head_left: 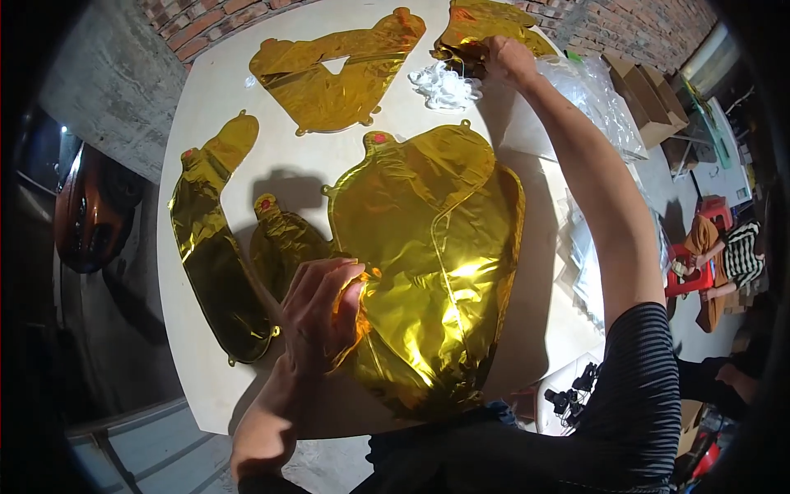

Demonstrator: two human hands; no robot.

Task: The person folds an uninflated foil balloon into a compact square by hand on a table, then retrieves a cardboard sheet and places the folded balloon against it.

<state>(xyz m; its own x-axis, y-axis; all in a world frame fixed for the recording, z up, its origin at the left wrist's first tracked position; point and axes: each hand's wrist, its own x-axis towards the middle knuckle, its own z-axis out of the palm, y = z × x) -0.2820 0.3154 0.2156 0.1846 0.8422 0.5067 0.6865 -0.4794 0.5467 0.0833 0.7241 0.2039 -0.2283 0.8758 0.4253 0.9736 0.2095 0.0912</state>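
Note:
Several flat, uninflated gold foil balloons lie on a pale table. My left hand (317, 309) is closed on the edge of a large gold foil balloon (420, 239) near the table's front; its crumpled lower part catches the light. Beside it to the left, a smaller foil piece (284, 235) with a red spot shows partly behind that hand. At the far right, the fingers of my right hand (508, 62) are pinched at a crumpled gold foil stack (477, 25), its fingertips partly hidden. Just left of that hand sits a tangle of white string (444, 86).
A bent foil balloon (210, 255) lies on the left, and one with a triangular hole (354, 74) at the back. Clear plastic bags (588, 103) and cardboard boxes (646, 99) stand on the right. Another person (741, 251) is far right, near red stools.

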